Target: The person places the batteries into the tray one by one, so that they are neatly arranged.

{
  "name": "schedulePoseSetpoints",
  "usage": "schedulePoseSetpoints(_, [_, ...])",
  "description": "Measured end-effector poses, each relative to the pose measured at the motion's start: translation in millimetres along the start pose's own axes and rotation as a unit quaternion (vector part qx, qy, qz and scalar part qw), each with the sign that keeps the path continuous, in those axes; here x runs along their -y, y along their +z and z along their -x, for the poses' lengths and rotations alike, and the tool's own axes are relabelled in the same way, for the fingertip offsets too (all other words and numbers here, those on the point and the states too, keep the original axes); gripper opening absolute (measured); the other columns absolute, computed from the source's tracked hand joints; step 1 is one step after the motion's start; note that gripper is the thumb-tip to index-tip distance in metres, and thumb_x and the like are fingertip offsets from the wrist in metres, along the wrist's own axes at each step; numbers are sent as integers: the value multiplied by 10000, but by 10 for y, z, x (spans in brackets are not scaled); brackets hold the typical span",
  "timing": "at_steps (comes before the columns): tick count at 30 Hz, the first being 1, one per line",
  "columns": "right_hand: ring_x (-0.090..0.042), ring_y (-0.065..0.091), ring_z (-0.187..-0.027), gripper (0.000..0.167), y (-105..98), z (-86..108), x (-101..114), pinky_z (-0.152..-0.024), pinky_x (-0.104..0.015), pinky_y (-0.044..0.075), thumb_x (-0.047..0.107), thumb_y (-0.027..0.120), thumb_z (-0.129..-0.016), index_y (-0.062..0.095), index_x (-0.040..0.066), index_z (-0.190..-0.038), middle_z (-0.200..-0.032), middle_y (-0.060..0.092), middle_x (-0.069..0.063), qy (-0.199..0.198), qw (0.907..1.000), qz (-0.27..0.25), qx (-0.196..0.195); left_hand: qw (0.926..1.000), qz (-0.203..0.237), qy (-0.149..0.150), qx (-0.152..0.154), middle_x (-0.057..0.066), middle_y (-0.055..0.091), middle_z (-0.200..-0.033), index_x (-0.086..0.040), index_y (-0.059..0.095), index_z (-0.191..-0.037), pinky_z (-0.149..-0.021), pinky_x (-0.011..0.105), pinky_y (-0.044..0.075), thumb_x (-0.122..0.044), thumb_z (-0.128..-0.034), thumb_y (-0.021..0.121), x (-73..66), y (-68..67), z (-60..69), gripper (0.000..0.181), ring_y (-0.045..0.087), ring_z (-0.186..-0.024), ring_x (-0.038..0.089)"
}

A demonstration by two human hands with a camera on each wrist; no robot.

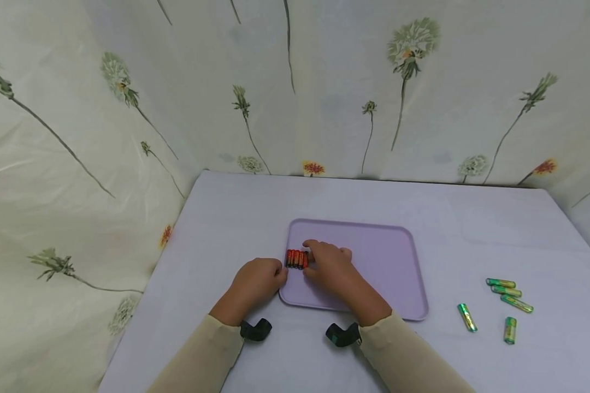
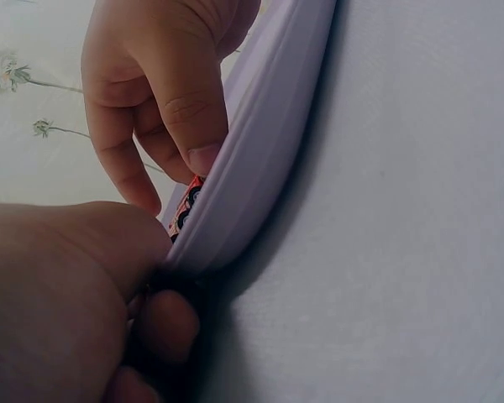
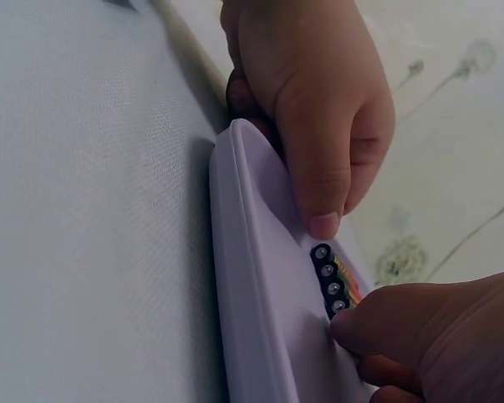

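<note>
Hands [image 1: 259, 279] [image 1: 330, 268], red batteries [image 1: 296, 259], long axes pointing forward

Red batteries [image 1: 295, 259] boxed in: left hand [image 1: 258, 279] blocks left, gripping tray [image 1: 381, 262] rim; right hand [image 1: 331, 267] blocks right, fingers partly covering far side. Near approach passes between forearms, narrowed by two black wrist cameras [image 1: 256, 329]. Right forearm crosses tray's near rim. Room to pass: tray's right half, far table [image 1: 241, 218] strip, gap right of tray. Low obstacles: raised rim, five green batteries [image 1: 506, 291] at right. Far limit: flowered sheet [image 1: 324, 125].
</note>
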State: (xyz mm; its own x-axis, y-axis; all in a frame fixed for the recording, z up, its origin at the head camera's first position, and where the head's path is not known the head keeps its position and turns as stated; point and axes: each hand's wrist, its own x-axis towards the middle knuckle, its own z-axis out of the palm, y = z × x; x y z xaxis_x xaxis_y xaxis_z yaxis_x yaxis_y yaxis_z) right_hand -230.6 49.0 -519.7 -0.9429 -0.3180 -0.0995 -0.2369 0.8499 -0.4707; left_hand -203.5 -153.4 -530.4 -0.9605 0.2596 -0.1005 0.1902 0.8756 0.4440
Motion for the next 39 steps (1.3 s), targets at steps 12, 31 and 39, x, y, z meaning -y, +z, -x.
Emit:
schedulePoseSetpoints(12, [-134, 628, -965, 602, -3, 8, -7, -858, -502, 327, 269, 840, -875, 600, 177, -1419, -1015, 687, 88, 78, 9999, 131, 13, 10000, 38, 16, 13, -52, 448, -600, -184, 553, -675, -551, 306, 342, -317, -1021, 591, 13, 16, -2, 373, 427, -579, 119])
schedulePoseSetpoints(31, [-209, 642, -1105, 580, -329, 197, -278, -926, -598, 351, 346, 817, -894, 612, 197, -1416, -1131, 705, 12, 307, 9983, 266, -429, 9999, 87, -68, 62, -52, 461, -607, -187, 560, -678, -568, 305, 361, -341, -1031, 578, -27, -4, -20, 385, 442, -592, 114])
schedulePoseSetpoints(39, [-257, 632, -1159, 508, -532, 449, -580, -954, -644, 341, 407, 708, -965, 618, 173, -1407, -1185, 707, -41, 319, 9945, 316, -945, 9998, 139, -155, 68, -53, 427, -601, -183, 533, -665, -564, 299, 341, -332, -1031, 586, -13, 18, 6, 399, 416, -587, 113])
